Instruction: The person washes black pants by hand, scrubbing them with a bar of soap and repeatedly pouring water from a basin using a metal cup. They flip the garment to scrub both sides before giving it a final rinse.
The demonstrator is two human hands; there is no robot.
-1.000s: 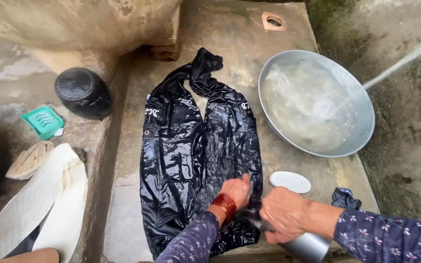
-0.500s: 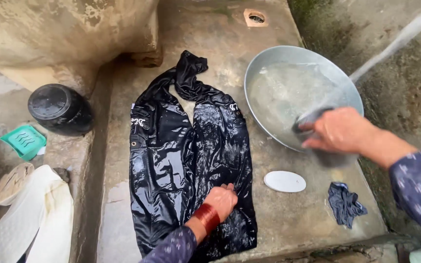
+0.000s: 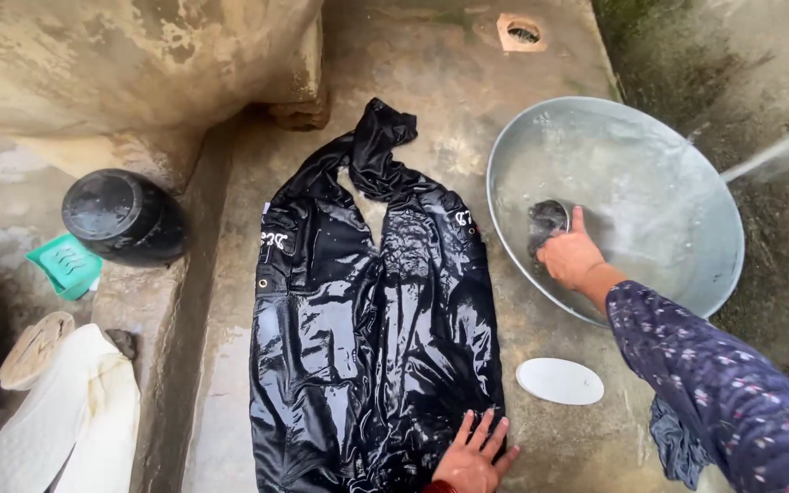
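A wet black pair of trousers (image 3: 372,319) lies spread flat on a concrete slab (image 3: 221,402). My left hand (image 3: 472,452) presses flat on its lower right hem, fingers apart. My right hand (image 3: 570,254) reaches into a wide metal basin (image 3: 714,228) of water and grips a small steel cup (image 3: 548,221), dipped into the water. A stream of water (image 3: 778,151) runs into the basin from the right.
A white oval soap bar (image 3: 560,381) lies on the slab below the basin, with a dark blue cloth (image 3: 678,443) beside it. At left sit a black round pot (image 3: 120,215), a green soap dish (image 3: 68,265), a scrub brush (image 3: 34,349) and white cloth (image 3: 57,429). A drain hole (image 3: 522,32) is at the top.
My right hand carried the steel cup from the slab's front edge up into the basin and dipped it. My left hand stayed on the trousers' hem and opened flat.
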